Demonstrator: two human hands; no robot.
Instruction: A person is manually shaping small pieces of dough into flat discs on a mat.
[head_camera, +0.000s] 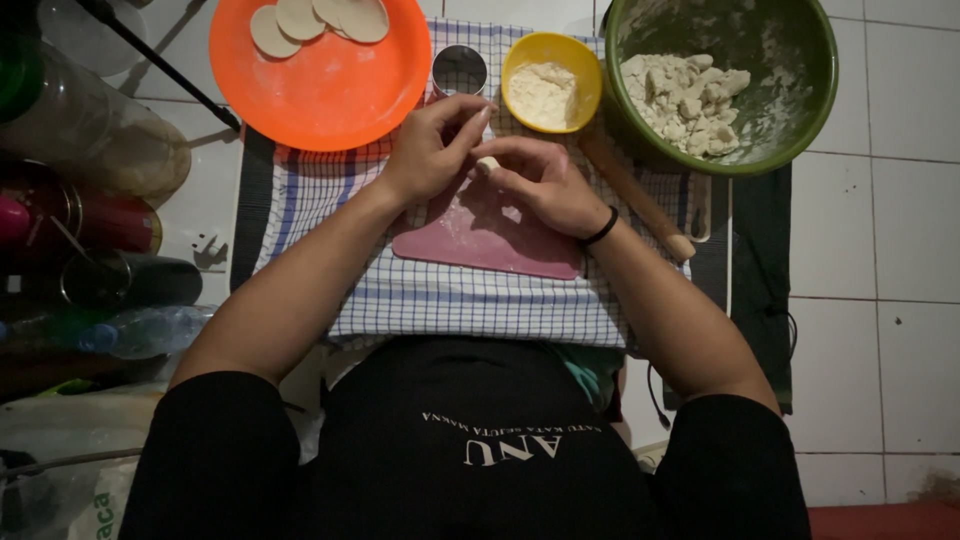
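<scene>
Above the pink board (487, 238), the person's two hands meet over a small lump of dough (487, 164). The lump sits between the fingertips of both hands, touching each. The left hand (432, 150) comes in from the left with its fingers curled narrow, thumb and forefinger closing on the lump from the upper left. The right hand (543, 183) comes in from the right, fingers likewise drawn close, its tips meeting the lump from the lower right. Neither hand is clearly nearer; both are in contact. The lump is too small to show a long axis; it appears roughly round. It is held just clear of the board, though whether it touches the surface cannot be told.

The board rests on a blue checked cloth (450, 300). Beyond the hands stand a metal ring cutter (459, 70), a yellow bowl (524, 55) of flour and a green bowl (800, 110) holding broken dough. An orange plate (330, 95) carries flat dough rounds. A wooden rolling pin (640, 200) lies just right of the right hand.
</scene>
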